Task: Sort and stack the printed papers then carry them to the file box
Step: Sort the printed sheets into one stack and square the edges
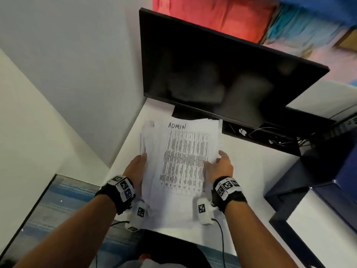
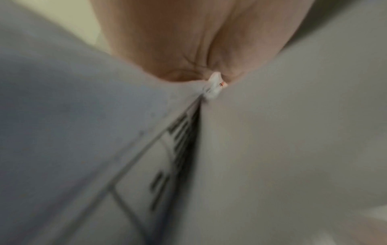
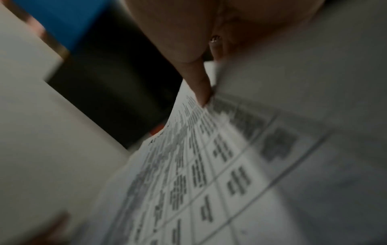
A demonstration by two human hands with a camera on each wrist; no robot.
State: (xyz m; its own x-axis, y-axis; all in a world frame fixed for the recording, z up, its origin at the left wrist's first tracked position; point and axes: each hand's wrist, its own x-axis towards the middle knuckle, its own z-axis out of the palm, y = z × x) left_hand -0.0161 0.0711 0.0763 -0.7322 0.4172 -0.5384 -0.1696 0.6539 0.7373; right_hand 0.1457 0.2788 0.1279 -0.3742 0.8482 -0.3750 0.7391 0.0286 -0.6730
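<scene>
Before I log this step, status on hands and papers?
Left hand and right hand grip the white printed paper stack by its sides. Top sheet reads ADMIN. Black monitor close behind.

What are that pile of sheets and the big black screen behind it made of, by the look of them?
The stack of sheets looks like thin matte white paper: it bends between both hands and carries a printed table. The monitor seems to be dark glossy glass or plastic, since faint reflections show on it.

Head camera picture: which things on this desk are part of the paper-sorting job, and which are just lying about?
Part of the job:
stack of white printed sheets headed ADMIN
left hand, gripping its left edge
right hand, gripping its right edge

Just lying about:
black flat monitor
tangle of dark cables
white desk
</scene>
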